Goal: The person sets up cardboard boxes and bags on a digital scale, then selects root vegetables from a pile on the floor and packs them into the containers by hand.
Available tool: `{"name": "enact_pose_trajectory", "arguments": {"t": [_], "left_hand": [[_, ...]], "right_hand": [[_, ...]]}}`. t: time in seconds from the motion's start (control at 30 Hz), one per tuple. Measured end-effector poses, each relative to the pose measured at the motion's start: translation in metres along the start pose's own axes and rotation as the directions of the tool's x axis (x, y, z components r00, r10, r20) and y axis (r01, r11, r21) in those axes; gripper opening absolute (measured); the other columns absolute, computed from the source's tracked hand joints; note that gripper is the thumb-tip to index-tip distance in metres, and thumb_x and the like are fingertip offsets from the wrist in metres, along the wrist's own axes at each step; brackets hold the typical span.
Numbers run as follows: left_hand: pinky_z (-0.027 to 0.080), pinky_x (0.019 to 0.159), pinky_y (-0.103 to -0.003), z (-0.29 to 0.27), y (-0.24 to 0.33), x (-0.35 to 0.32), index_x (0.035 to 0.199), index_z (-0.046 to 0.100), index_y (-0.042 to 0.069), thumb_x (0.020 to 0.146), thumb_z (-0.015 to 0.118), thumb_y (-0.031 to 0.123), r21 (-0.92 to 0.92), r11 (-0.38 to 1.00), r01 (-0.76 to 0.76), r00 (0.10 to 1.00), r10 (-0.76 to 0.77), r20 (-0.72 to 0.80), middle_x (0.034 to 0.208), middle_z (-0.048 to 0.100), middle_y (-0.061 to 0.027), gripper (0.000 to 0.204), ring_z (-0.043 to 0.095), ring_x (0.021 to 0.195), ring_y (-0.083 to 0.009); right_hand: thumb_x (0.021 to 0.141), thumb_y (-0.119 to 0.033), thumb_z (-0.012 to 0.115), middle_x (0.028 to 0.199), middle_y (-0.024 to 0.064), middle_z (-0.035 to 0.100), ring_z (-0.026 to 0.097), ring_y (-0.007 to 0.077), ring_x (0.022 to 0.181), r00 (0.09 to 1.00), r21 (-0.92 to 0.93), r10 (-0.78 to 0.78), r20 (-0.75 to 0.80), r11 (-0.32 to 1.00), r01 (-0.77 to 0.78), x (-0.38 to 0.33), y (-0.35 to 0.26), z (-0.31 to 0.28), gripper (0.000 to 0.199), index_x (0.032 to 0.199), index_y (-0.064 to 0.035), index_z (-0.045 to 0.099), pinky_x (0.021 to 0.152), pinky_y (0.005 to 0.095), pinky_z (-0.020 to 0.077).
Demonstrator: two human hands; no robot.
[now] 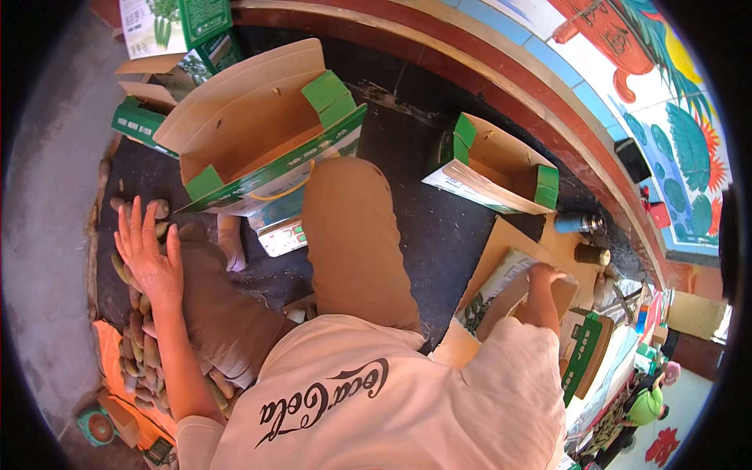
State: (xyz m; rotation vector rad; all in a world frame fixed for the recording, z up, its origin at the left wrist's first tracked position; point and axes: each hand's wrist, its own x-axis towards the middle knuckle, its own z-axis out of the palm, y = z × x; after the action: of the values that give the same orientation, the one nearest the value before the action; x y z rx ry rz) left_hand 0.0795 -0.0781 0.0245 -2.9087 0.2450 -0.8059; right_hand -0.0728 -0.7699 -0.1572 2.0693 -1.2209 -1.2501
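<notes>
My left hand [149, 254] is raised at the left, fingers stretched and spread, holding nothing. Below and beside it lies a heap of brownish oblong fruits or tubers [135, 345]; their exact kind is unclear. Off to the right, my right hand [546, 276] is bent over the upper edge of a cardboard box [495, 296] with a printed side, gripping it. Part of that box is behind my arm and sleeve. In front of my knees stands a large open green-and-white carton [251, 110], its flaps up and its visible inside bare.
Another open carton [501, 172] stands at the right. A blue bottle [576, 223] and a brown jar [592, 254] are near the wall. More cartons [176, 31] are stacked at the far left. A green-sided box [586, 352] is behind my right arm. Someone in green [647, 407] is at the lower right.
</notes>
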Motion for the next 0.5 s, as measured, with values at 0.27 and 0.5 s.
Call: {"name": "enact_pose_trajectory", "arguments": {"t": [0.27,0.5], "left_hand": [[0.022,0.106,-0.051,-0.005,0.016,0.008,0.119,0.056,0.007,0.082,0.063,0.019,-0.104,0.994,0.020,1.000,-0.022,-0.020,0.135,0.046,-0.0084,0.039,0.033,0.132,-0.0306],[0.023,0.106,-0.050,0.001,0.019,0.011,0.112,0.059,0.008,0.076,0.068,0.020,-0.215,0.976,0.040,0.990,-0.067,-0.120,0.128,0.052,-0.0095,0.039,0.038,0.128,-0.0298]], "right_hand": [[0.083,-0.022,0.055,0.129,0.0071,0.054,0.038,0.0282,0.129,0.942,-0.021,-0.160,-0.297,0.987,0.161,-0.028,-0.036,0.005,0.038,0.121,-0.0166,0.058,0.104,0.0588,0.0199],[0.080,-0.026,0.062,0.097,0.0096,0.064,0.060,0.0271,0.096,0.422,0.084,-0.347,-0.838,0.682,0.727,-0.073,-0.087,-0.033,0.018,0.093,-0.0141,0.066,0.081,0.0426,0.0470]]}}
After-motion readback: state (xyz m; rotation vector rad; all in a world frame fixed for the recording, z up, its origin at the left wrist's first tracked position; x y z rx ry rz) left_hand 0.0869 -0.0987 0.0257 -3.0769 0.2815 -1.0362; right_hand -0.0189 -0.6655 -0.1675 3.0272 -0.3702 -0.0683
